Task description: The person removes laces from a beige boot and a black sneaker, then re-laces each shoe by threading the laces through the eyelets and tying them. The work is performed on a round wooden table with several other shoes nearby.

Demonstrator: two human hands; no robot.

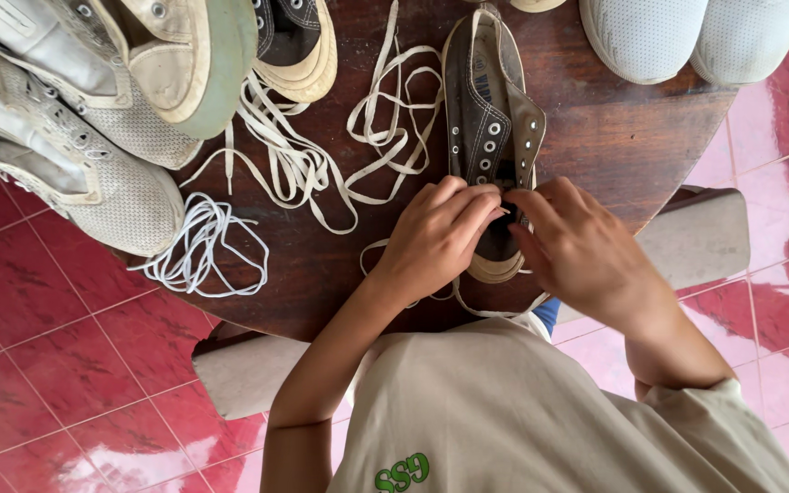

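Both hands meeting over a dark brown canvas shoe (489, 119) lying lengthwise near the front edge of a round dark wooden bench (632, 137); left hand (438, 236) curled, fingertips pinched together at the lower eyelets on what looks like a cream lace (468, 306), though hidden at the pinch; right hand (577, 246) bent in from the other side, fingers closed at the same spot, hold unclear; loose cream laces (385, 128) tangled just left of the shoe; a coil of white laces (203, 251) further left at the bench edge; pale grey mesh shoes (93, 155) stacked far left; a white pair (687, 36) at top right; red tiled floor (38, 365) below.
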